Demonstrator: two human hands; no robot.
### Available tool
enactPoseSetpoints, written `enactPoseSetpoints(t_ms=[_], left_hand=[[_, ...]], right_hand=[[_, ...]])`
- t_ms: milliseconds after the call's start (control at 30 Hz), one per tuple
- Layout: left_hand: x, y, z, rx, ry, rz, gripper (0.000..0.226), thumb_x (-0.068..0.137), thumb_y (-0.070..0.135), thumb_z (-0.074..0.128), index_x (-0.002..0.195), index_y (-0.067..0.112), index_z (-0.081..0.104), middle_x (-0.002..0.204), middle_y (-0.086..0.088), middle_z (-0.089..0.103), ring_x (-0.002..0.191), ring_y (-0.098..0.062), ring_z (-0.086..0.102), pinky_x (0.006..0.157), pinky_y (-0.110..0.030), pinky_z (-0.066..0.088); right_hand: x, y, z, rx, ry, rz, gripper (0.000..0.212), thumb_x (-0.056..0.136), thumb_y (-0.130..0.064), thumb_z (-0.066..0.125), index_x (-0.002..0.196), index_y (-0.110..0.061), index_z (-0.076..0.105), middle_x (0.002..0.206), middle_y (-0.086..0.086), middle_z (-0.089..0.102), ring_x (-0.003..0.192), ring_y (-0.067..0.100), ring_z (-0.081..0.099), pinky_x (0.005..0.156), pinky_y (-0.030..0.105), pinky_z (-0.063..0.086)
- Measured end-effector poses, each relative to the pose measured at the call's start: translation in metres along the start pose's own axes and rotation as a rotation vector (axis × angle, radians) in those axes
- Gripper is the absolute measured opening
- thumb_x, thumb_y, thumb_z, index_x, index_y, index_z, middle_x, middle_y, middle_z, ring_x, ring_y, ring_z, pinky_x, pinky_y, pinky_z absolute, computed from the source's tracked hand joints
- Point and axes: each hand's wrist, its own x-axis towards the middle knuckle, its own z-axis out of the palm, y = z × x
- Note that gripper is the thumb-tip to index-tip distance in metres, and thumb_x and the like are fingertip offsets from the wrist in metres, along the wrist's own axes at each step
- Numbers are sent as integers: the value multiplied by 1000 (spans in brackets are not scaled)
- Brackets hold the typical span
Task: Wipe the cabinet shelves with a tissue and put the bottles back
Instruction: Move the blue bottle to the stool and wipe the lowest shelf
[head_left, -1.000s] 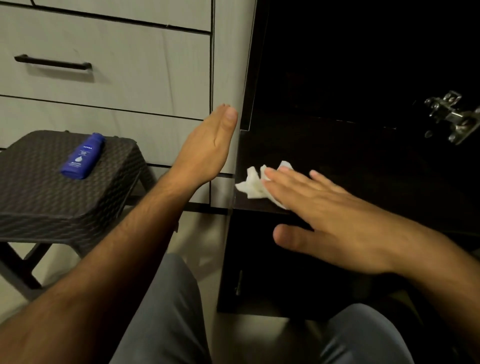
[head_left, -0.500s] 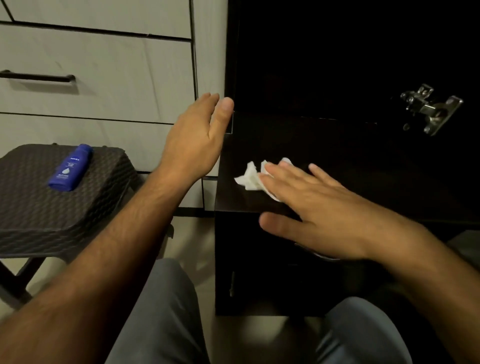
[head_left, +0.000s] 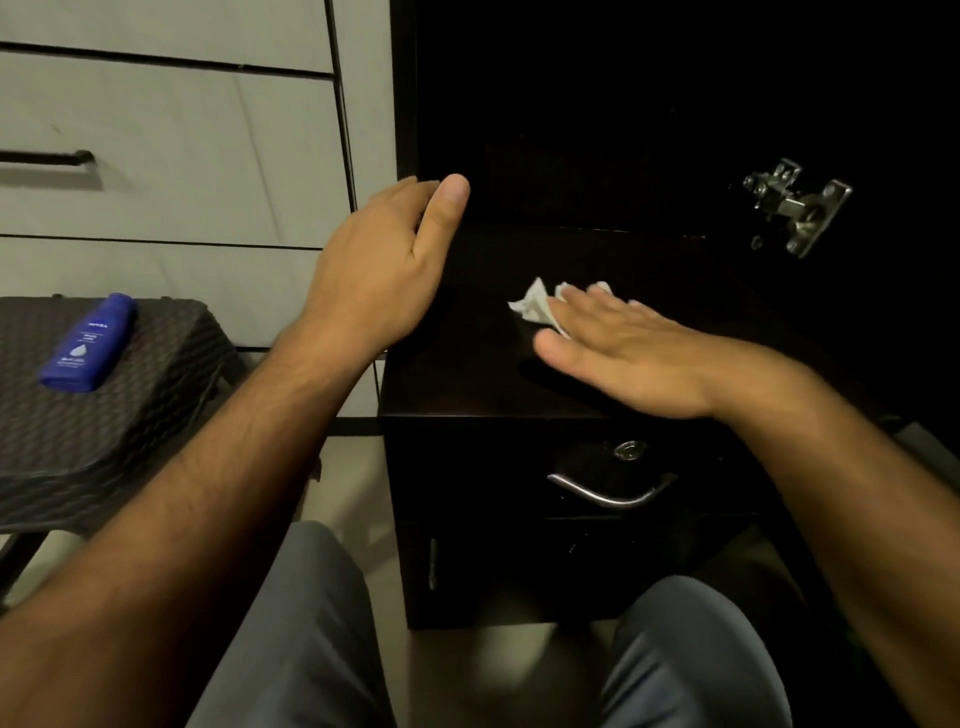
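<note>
A crumpled white tissue (head_left: 535, 305) lies on the dark cabinet shelf (head_left: 467, 374). My right hand (head_left: 628, 353) lies flat on the shelf with straight fingers pressing on the tissue, which shows only past the fingertips. My left hand (head_left: 384, 260) rests with straight fingers against the cabinet's left side edge, thumb pointing up. A blue lotion bottle (head_left: 88, 345) lies on its side on a dark woven stool (head_left: 156, 415) at the left, away from both hands.
Pale drawer fronts (head_left: 182, 156) with a dark handle (head_left: 47, 158) stand behind the stool. A metal hinge (head_left: 795, 205) sits on the cabinet's right inner wall. Below the shelf is a dark drawer with a silver handle (head_left: 608, 491) and a keyhole. My knees are at the bottom.
My right hand has slid the tissue to the right and deeper along the shelf. The camera moved closer, and my left hand stays at the cabinet's edge.
</note>
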Motion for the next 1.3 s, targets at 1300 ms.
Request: enactPoseSetpoints(t_ms=[1300], left_hand=[[-3, 80, 40, 104, -308, 36, 89, 80, 73, 3, 138, 24, 50, 137, 1, 55, 125, -19, 50, 97, -37, 38]], right_hand=[[-67, 80, 12, 55, 126, 240, 111, 59, -91, -10, 152, -31, -9, 159, -16, -16, 143, -2, -20, 120, 29, -8]])
